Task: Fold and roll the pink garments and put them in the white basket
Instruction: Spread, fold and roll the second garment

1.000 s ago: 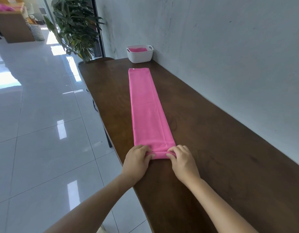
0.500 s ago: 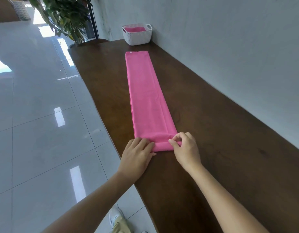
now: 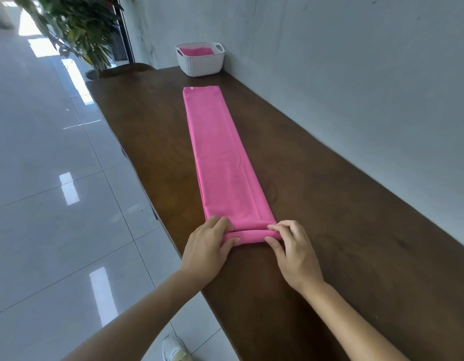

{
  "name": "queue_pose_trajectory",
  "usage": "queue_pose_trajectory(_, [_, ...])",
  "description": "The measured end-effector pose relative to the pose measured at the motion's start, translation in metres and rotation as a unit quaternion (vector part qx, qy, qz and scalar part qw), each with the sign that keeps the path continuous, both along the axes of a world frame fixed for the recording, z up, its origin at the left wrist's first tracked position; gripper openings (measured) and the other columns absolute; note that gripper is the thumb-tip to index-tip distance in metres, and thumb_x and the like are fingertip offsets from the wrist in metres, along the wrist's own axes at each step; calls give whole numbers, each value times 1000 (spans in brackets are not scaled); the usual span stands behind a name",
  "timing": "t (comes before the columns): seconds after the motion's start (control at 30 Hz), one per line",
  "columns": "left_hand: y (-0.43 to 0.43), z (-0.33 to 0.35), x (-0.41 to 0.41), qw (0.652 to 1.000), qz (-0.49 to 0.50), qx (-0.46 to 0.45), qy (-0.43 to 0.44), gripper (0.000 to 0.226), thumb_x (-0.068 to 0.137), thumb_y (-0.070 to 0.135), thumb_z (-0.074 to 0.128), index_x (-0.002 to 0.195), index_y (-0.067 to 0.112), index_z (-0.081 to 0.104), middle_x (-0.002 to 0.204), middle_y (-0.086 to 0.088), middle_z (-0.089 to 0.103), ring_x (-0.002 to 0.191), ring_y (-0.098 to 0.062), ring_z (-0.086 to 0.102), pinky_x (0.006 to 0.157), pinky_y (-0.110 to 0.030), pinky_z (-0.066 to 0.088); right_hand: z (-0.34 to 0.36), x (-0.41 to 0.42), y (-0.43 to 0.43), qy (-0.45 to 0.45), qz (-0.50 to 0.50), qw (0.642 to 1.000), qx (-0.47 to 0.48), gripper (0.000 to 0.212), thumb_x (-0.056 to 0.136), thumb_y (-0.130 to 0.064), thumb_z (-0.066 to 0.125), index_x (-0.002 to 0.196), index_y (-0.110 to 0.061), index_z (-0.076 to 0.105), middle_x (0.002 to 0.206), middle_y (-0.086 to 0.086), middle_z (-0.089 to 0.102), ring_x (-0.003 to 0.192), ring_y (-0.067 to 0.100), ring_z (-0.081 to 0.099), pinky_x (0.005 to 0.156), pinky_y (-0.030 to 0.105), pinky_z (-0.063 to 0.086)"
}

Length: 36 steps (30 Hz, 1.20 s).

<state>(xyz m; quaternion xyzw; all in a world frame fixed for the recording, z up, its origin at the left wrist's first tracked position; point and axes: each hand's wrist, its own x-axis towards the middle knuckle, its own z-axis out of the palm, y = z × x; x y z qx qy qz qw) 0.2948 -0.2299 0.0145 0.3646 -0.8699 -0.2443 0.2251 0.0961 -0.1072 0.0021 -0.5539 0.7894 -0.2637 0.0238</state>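
The counter (image 3: 330, 230) is bearing the pink garment (image 3: 220, 157), folded into a long strip aiming at the white basket (image 3: 201, 62), likely for straight rolling. The left hand (image 3: 207, 246) and right hand (image 3: 293, 251) are pinching its rolled near end evenly.

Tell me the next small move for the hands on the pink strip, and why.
Probably roll the near end one more turn toward the basket. The left hand and right hand pinch a thin first roll there, while the rest of the strip lies flat on the table.
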Motion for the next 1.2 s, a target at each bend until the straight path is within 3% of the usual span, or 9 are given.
queue_pose_trajectory(0.1, [-12,9,-3,993,28,115,5,22,90,42,73,90,29,55,95,16,58,82,-5,57,74,-31,57,10,-2,-12,-84,-17,996,5,36,97,-54,51,116,-24,59,114,-12,55,104,4,54,82,10,43])
queue_pose_trajectory(0.2, [-19,15,-7,990,40,137,-9,25,89,44,73,86,28,55,93,15,58,82,-6,57,75,-34,57,19,-7,-24,-128,-38,990,45,31,96,-56,52,108,-28,54,109,-13,56,96,1,55,67,8,39])
queue_pose_trajectory(0.33, [-21,14,-6,998,32,13,-50,24,96,52,59,99,28,56,104,15,55,92,-7,51,79,-26,54,25,-12,-41,-114,-57,985,113,33,95,-60,47,104,-29,52,106,-11,58,85,-1,55,58,11,39])
queue_pose_trajectory(0.47, [-25,0,0,988,-21,-150,-30,22,102,43,51,101,26,64,101,10,61,89,-11,52,75,-29,56,31,-13,-57,-93,-82,980,155,36,95,-63,45,104,-29,48,102,-12,60,77,-2,55,54,11,36])
queue_pose_trajectory(0.63, [-38,-12,8,979,-67,-190,-33,29,94,48,66,107,22,65,105,6,61,91,-13,55,74,-27,55,36,-16,-70,-82,-110,974,178,41,93,-67,45,106,-28,45,95,-12,60,72,-1,55,50,16,36])
queue_pose_trajectory(0.7, [-43,-9,7,982,-72,-168,-40,30,99,50,55,106,23,66,104,7,62,90,-12,55,73,-26,56,37,-17,-72,-89,-119,974,173,43,92,-69,46,105,-28,46,93,-11,61,72,-1,56,50,17,36])
queue_pose_trajectory(0.83, [-52,2,3,996,-72,-41,-36,45,102,58,35,113,26,65,107,13,59,94,-4,53,80,-23,54,33,-11,-74,-48,-144,982,115,41,92,-70,44,101,-30,47,90,-13,60,72,1,58,53,13,38])
queue_pose_trajectory(1.0, [-62,10,-2,996,-30,87,-6,27,98,47,59,117,28,66,108,14,52,93,-2,54,79,-12,46,20,-6,-67,7,-119,993,0,32,98,-63,42,95,-33,52,90,-15,56,76,-1,56,59,8,39])
queue_pose_trajectory(1.2, [-85,16,-6,982,7,188,-19,24,91,48,70,102,28,65,97,15,56,85,-3,56,71,-16,48,17,-8,-63,-30,-81,996,35,65,93,-77,24,131,-33,53,123,-22,51,108,-2,54,82,7,39])
